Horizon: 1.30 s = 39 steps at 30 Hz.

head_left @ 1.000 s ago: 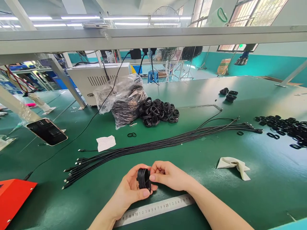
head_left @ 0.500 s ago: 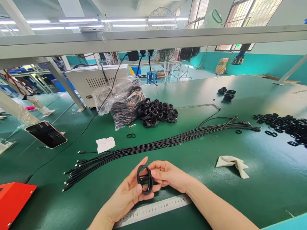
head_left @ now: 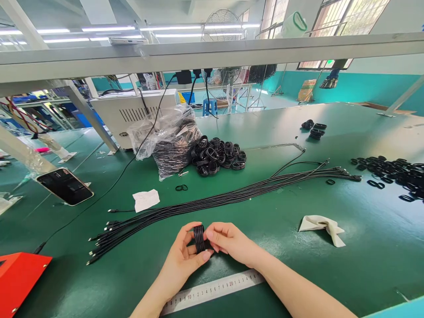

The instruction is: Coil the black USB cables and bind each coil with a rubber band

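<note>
Bright, even light from ceiling tubes (head_left: 99, 29) and windows (head_left: 357, 13) (wide-angle bending at edges), sharp throughout.

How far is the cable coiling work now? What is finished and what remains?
Done: a pile of coiled cables lies beside the plastic bag. In hand: one coiled cable is pinched between the left hand and the right hand, above the ruler. Left: a long bundle of straight cables stretches across the green table, so a good share seems to remain.
</note>
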Each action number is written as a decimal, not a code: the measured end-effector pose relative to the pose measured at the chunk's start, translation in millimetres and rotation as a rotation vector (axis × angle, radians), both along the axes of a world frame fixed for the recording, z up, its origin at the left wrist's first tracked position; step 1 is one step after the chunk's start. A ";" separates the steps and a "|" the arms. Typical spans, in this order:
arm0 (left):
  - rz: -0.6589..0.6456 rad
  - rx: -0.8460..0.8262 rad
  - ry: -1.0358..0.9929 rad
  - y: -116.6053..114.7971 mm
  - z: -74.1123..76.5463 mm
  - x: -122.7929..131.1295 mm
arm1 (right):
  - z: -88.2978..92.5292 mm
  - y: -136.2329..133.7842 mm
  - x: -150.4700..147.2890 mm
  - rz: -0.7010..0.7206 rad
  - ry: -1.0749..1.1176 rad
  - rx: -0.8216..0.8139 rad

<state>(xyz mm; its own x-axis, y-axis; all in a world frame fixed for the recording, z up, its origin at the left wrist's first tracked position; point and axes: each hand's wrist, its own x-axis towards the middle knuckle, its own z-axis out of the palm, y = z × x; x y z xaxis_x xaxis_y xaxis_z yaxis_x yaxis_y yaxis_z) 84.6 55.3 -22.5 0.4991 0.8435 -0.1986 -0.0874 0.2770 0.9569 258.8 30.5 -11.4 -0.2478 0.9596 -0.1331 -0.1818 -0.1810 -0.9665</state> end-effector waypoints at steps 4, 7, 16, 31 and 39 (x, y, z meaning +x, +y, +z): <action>-0.007 0.008 0.008 0.8 -1.9 -0.7 | 4.6 -1.1 4.7 0.037 -0.204 0.084; -0.012 0.014 0.022 1.2 -4.1 -0.1 | 7.1 -3.7 5.8 0.032 -0.341 0.158; -0.049 -0.068 -0.099 0.9 3.8 -7.1 | 16.3 -6.7 19.3 0.123 -0.505 0.240; -0.171 -0.082 -0.204 0.6 2.5 -10.6 | 6.6 -2.8 14.0 0.090 -0.559 0.208; -0.148 -0.098 -0.236 0.2 5.5 -11.5 | 2.7 0.8 14.8 0.060 -0.193 0.158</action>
